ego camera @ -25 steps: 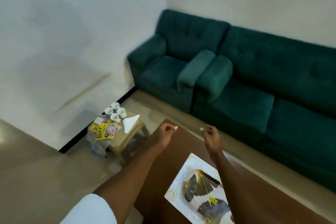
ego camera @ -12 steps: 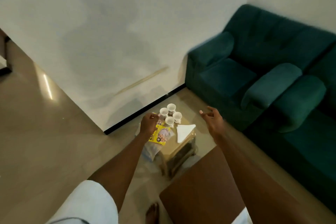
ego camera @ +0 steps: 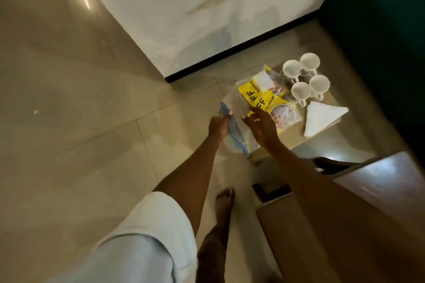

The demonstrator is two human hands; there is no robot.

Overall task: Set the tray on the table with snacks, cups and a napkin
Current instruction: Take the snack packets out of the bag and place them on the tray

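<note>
Both bare arms reaching forward and down, left hand [ego camera: 218, 124] pinched closed around a thin edge, right hand [ego camera: 261, 127] palm down, fingers [ego camera: 249, 115] spread loosely, white short sleeve [ego camera: 147, 234] on left arm

Both hands now reach the clear bag [ego camera: 236, 122].

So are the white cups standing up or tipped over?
Standing up: all four white cups show round open mouths facing the camera.
</note>
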